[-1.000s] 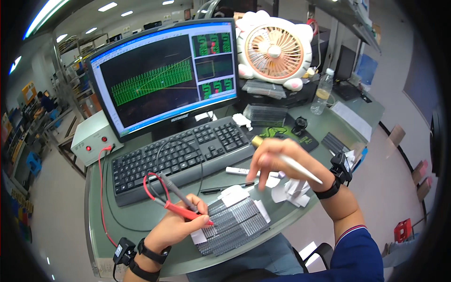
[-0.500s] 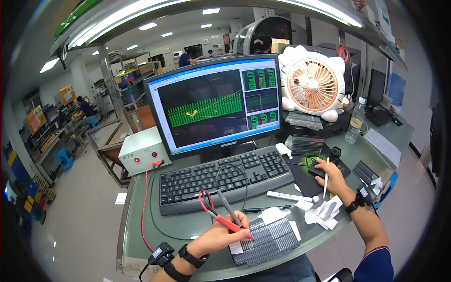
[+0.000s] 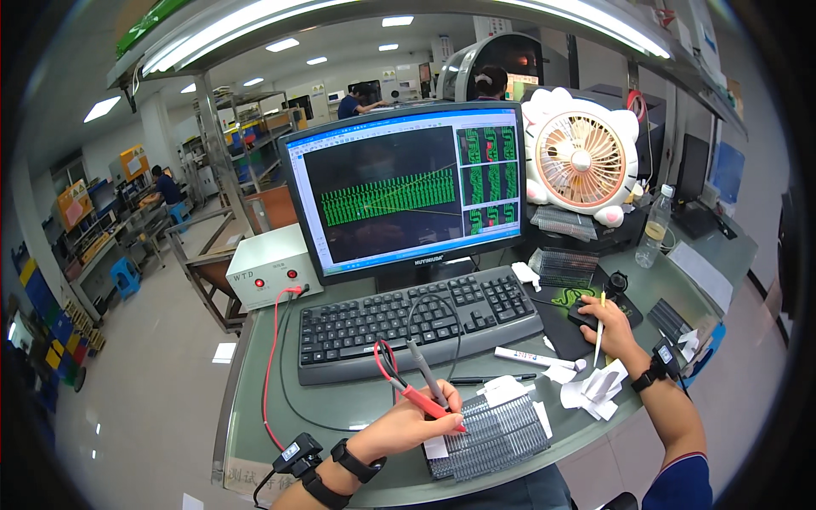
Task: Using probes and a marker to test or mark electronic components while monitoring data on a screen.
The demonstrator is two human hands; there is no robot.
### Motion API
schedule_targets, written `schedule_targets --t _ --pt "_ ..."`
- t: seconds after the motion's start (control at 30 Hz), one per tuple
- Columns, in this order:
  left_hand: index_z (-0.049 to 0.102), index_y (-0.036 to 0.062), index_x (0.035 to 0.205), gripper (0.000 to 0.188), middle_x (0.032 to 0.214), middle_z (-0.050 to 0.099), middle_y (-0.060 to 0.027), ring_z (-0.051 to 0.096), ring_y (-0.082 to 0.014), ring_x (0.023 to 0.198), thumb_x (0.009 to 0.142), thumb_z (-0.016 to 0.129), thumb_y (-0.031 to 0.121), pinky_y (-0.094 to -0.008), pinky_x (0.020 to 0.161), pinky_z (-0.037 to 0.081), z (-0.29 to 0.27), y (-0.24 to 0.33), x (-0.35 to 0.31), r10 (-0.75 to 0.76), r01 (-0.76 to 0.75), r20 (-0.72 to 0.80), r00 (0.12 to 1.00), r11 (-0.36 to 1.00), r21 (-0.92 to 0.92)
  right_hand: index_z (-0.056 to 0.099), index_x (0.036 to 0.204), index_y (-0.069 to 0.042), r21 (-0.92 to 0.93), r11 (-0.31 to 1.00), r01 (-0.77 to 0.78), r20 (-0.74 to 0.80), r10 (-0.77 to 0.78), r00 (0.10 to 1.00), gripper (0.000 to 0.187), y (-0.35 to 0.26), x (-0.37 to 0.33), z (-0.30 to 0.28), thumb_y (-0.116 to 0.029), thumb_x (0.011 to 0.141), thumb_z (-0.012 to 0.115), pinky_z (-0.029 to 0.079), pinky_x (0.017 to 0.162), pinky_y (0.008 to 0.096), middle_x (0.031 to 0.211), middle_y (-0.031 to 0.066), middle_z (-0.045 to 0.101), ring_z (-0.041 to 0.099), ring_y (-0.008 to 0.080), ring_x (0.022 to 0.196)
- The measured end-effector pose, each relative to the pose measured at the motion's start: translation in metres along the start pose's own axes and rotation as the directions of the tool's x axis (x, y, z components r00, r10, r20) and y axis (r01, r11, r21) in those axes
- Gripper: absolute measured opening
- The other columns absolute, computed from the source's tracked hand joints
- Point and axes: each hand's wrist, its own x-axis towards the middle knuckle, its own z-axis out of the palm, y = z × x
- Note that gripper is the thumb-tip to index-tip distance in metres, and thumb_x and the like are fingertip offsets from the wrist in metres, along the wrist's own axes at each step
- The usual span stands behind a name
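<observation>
My left hand [image 3: 406, 423] is closed round a red test probe [image 3: 422, 401] and a grey test probe [image 3: 424, 367], pinched together like pens. The red probe's tip points down at a panel of small grey strips in rows [image 3: 501, 433] on the table; whether it touches cannot be made out. White paper pieces [image 3: 505, 388] lie at the panel's edges. My right hand [image 3: 619, 336] rests over a black computer mouse [image 3: 585, 315] on a dark mouse pad [image 3: 557, 327]. A thin white stick with a yellowish end [image 3: 600, 327] is held upright between its fingers.
Behind the keyboard [image 3: 416, 323] stands a monitor [image 3: 391, 195] with a green board layout. A white box with red sockets [image 3: 270, 270] takes the probe leads. On the right are a cat-shaped fan [image 3: 582, 157], a bottle [image 3: 654, 229] and crumpled paper [image 3: 592, 391]. A marker [image 3: 535, 356] lies before the keyboard.
The whole view has shifted slightly. On the monitor a yellow mark has gone from the layout, and the middle side pane now shows enlarged green traces. Both hands keep nearly the same pose.
</observation>
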Motion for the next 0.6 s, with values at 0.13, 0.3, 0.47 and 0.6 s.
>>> schedule_targets --t 0.13,0.3,0.47,0.6 --pt "0.046 0.0061 0.092 0.020 0.095 0.051 -0.0016 0.055 -0.0108 0.090 0.086 0.065 0.011 -0.0270 0.081 0.051 0.0002 -0.0022 0.0002 0.002 -0.002 0.008 1.000 1.000 -0.019 0.062 0.106 -0.009 0.014 1.000 -0.017 0.002 0.017 1.000 0.040 -0.0010 -0.0011 -0.0007 -0.013 0.068 0.072 0.044 0.093 0.0396 0.123 0.0108 0.058 0.055 0.0318 0.110" --pt "0.048 0.0063 0.090 0.021 0.089 0.051 0.0018 0.055 -0.0067 0.085 0.086 0.065 0.018 -0.0238 0.077 0.047 0.0073 0.0045 -0.0014 0.011 -0.012 -0.033 0.999 0.999 -0.047 0.059 0.111 -0.010 0.050 0.998 -0.038 -0.004 0.038 0.999 0.045 -0.0026 -0.0008 -0.0019 -0.015 0.068 0.072 0.044 0.094 0.0400 0.126 0.0102 0.057 0.054 0.0320 0.111" --pt "0.048 0.0056 0.092 0.021 0.095 0.052 -0.0022 0.055 -0.0111 0.090 0.084 0.067 0.011 -0.0278 0.082 0.052 0.0018 0.0005 -0.0002 -0.008 0.008 -0.014 1.000 1.000 -0.018 0.057 0.113 -0.010 0.085 0.994 -0.067 -0.015 0.069 0.998 0.046 -0.0033 -0.0009 -0.0011 -0.016 0.069 0.070 0.043 0.094 0.0400 0.127 0.0099 0.056 0.053 0.0317 0.112" --pt "0.048 0.0063 0.090 0.020 0.090 0.052 0.0015 0.055 -0.0073 0.084 0.086 0.064 0.018 -0.0240 0.077 0.046 0.0035 0.0016 -0.0016 0.027 -0.026 -0.037 0.999 1.000 0.008 0.058 0.109 -0.009 0.083 0.994 -0.067 -0.010 0.068 0.998 0.043 -0.0040 -0.0001 -0.0017 -0.015 0.068 0.069 0.044 0.093 0.0396 0.126 0.0098 0.056 0.054 0.0315 0.109"
